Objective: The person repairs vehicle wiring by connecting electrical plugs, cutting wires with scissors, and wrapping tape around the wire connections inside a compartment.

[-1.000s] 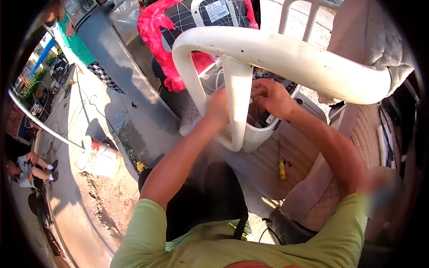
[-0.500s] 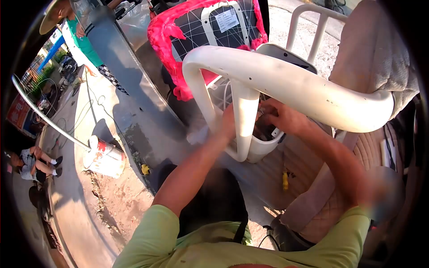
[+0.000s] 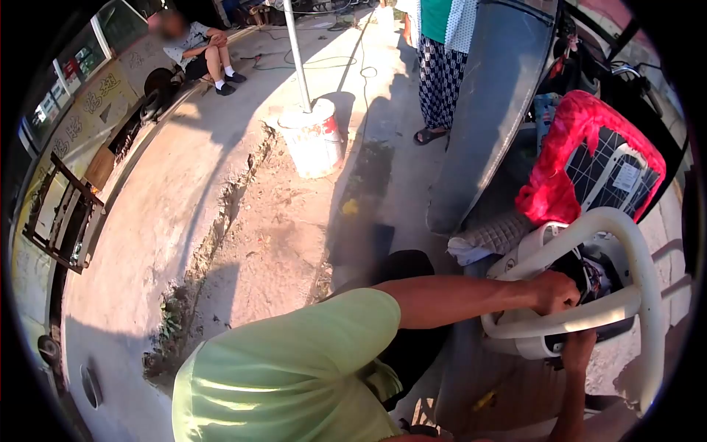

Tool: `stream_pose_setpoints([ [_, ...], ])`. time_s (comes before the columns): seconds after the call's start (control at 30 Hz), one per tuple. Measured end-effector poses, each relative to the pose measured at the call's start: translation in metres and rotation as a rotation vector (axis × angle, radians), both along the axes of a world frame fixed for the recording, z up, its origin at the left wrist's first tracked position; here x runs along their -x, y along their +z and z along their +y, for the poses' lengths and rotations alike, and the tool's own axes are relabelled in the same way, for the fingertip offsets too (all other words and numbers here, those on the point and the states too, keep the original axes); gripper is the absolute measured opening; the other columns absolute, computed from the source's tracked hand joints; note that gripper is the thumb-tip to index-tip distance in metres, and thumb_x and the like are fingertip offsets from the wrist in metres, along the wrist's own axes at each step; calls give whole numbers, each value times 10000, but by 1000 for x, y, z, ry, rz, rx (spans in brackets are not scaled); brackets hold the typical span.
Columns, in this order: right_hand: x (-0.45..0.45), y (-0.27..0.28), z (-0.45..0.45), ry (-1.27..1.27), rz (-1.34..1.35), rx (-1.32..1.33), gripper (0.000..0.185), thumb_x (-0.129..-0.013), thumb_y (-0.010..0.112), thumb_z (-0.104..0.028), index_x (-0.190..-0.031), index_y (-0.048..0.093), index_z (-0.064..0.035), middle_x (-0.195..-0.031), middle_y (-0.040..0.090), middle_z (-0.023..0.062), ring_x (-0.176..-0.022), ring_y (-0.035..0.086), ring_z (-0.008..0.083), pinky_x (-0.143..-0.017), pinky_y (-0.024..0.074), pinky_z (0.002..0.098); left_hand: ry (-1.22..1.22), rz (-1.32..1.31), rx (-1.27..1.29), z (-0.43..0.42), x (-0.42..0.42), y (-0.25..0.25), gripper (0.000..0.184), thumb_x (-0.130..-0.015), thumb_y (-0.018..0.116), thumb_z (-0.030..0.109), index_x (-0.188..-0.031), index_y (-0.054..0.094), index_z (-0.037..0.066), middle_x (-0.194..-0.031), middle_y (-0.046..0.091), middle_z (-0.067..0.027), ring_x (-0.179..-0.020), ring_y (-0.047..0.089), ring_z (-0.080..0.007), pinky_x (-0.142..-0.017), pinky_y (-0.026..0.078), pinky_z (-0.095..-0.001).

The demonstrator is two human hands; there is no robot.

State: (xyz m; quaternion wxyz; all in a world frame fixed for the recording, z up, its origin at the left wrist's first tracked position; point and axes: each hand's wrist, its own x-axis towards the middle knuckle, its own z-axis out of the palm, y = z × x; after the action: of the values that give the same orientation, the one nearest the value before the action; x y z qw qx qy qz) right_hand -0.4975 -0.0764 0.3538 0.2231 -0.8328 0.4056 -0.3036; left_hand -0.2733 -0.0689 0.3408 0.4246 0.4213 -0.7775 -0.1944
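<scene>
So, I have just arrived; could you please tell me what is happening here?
Someone in a green shirt is working at a white box, with the left hand and right hand on either side of the white crossbar, close to some wires. What they hold is hard to see. The red-edged seat is tipped up beyond the box, and a yellow tool lies on the mat. Farther off, one person sits and another stands.

I'm watching sunlight falling across the concrete (image 3: 140, 265), shadows (image 3: 118, 350) lying over it, a lettered wall (image 3: 119, 82) running beneath windows (image 3: 119, 26)
</scene>
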Motion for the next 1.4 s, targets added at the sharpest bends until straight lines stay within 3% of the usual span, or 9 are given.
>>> stream_pose_setpoints([
  [0.03,-2,8,3,1,11,-1,256,-955,607,-183,-961,658,69,-906,702,242,-865,681,403,-785,513,461,-12,-61,2,1,0,-1,217,-767,649,281,-855,734,102,-819,703,-151,-830,693,-376,-713,525,-486],
  [0.1,0,7,-2,38,20,-24,259,-954,615,-191,-940,666,63,-893,704,234,-834,675,395,-776,512,445,-42,-203,9,6,-6,2,225,-753,649,274,-859,739,97,-805,702,-151,-827,691,-380,-700,529,-490],
  [0.13,0,5,-5,84,23,-22,288,-978,588,-189,-1046,658,82,-963,707,196,-901,651,274,-836,504,407,-42,-233,13,8,-6,6,240,-742,655,285,-847,736,85,-809,705,-153,-833,690,-383,-684,526,-500],
  [0.73,-7,-12,-13,-91,-34,-38,344,-971,655,-195,-1215,616,44,-1132,671,206,-1062,645,327,-959,486,420,-36,33,-65,4,-12,9,243,-739,725,255,-876,740,55,-841,716,-176,-824,697,-373,-712,529,-468],
  [0.87,-26,10,9,-150,-55,-119,244,-928,642,-212,-1021,700,6,-854,716,200,-843,710,367,-791,538,435,-33,-1,-76,-2,-12,17,246,-746,779,290,-814,735,58,-815,723,-162,-778,720,-333,-692,554,-428],
  [1.0,-30,15,9,-145,26,-21,229,-929,660,-194,-1027,695,11,-854,732,179,-788,715,246,-728,539,399,-111,113,-89,-8,-13,-2,277,-777,764,281,-917,723,46,-866,726,-183,-802,717,-340,-708,552,-430],
  [1.07,-31,24,17,-121,-52,-55,216,-929,665,-189,-1024,702,1,-852,731,163,-795,714,250,-741,543,388,-67,-41,-234,-32,-14,-34,253,-803,752,213,-983,717,38,-867,731,-151,-822,720,-297,-714,554,-397],
  [1.13,-33,30,23,-115,-90,-78,202,-930,670,-184,-1021,709,-8,-849,730,147,-801,712,255,-753,548,378,-99,172,-202,-24,-9,-38,147,-859,719,120,-984,689,48,-862,684,-73,-795,670,-219,-703,542,-367],
  [1.4,-30,1,8,-216,51,-52,179,-906,683,-188,-1009,715,-46,-956,732,133,-949,695,288,-859,537,411,-68,214,-436,-12,-9,-7,91,-860,711,49,-938,682,11,-929,677,-100,-876,651,-230,-779,531,-373],
])
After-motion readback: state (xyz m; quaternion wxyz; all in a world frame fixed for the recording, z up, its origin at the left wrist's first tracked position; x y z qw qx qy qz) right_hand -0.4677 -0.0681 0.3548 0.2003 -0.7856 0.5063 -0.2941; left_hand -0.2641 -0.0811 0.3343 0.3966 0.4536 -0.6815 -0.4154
